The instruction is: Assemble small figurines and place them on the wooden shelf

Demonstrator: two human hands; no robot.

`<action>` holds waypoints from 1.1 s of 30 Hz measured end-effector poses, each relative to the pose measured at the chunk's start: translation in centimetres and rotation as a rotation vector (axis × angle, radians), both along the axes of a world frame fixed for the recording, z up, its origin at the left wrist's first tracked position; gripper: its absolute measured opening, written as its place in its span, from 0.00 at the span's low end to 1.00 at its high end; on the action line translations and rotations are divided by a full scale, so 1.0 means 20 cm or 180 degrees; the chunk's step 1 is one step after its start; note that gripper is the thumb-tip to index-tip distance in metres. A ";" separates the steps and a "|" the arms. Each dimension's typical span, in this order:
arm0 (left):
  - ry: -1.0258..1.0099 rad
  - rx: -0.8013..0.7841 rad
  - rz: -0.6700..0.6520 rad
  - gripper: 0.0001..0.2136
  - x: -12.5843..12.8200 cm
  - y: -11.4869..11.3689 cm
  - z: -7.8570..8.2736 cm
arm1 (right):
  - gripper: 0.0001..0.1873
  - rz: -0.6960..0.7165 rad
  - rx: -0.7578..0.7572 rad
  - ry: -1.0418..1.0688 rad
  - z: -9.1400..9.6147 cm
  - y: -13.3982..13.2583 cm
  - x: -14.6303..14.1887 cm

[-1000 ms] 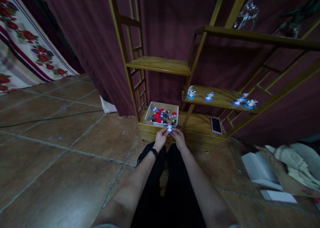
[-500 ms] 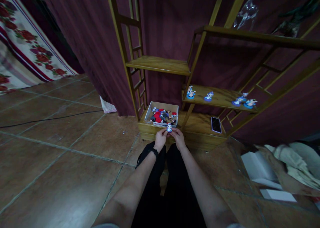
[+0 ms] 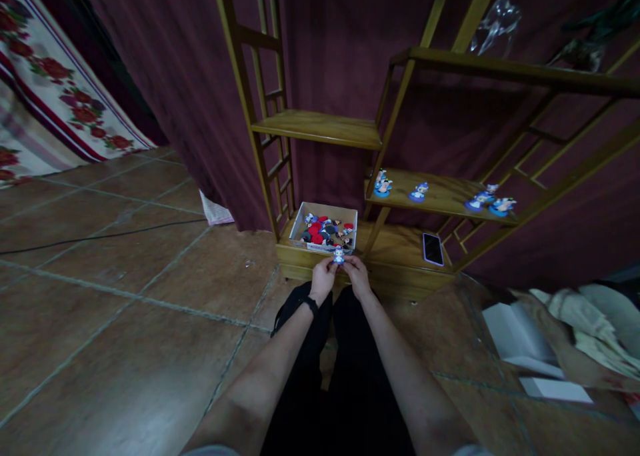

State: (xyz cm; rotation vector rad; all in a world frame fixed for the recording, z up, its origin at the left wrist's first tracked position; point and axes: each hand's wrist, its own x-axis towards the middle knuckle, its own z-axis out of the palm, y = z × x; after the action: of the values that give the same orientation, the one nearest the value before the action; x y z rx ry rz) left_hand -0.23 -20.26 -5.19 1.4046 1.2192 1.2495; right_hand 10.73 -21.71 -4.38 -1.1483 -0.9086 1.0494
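A small blue-and-white figurine is pinched between my left hand and my right hand, both closed on it, over my dark-trousered knees. Just beyond them a white box full of red, black and blue figurine pieces sits on the lowest board of a wooden shelf unit. Several finished blue figurines stand on the middle right shelf board, among them one figurine at its left end and another figurine at its right end. My left wrist wears a black band.
A phone lies on the lowest board right of the box. A dark red curtain hangs behind the shelves. White boxes and crumpled cloth lie on the tiled floor at right. A black cable crosses the floor at left.
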 end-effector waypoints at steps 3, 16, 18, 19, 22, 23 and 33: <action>0.0103 0.0029 0.0058 0.12 0.00 -0.01 0.01 | 0.10 -0.0059 -0.0052 0.0158 -0.01 0.01 0.00; 0.0389 0.0227 0.0124 0.12 -0.01 -0.07 0.08 | 0.13 0.0144 -0.0136 0.0104 -0.01 0.01 -0.01; 0.0398 0.0263 0.0137 0.12 -0.01 -0.08 0.08 | 0.14 0.0173 -0.0149 0.0171 -0.01 0.01 -0.01; 0.0416 0.0292 0.0153 0.12 -0.01 -0.08 0.08 | 0.14 0.0188 -0.0154 0.0202 -0.02 0.02 -0.01; 0.0574 0.0384 0.0159 0.12 0.00 -0.09 0.08 | 0.13 0.0206 -0.0168 0.0303 -0.02 0.02 -0.01; 0.0639 0.0405 0.0147 0.12 0.00 -0.09 0.08 | 0.12 0.0211 -0.0171 0.0348 -0.02 0.02 -0.01; 0.0393 0.0416 -0.0062 0.11 -0.02 -0.05 0.05 | 0.12 0.0102 -0.0169 0.0495 -0.01 0.02 -0.01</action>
State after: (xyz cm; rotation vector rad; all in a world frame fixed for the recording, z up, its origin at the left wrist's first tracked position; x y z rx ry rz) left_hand -0.58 -21.29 -4.28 1.6053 1.2216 1.2637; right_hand 10.59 -21.38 -4.64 -1.0825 -0.7827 1.1780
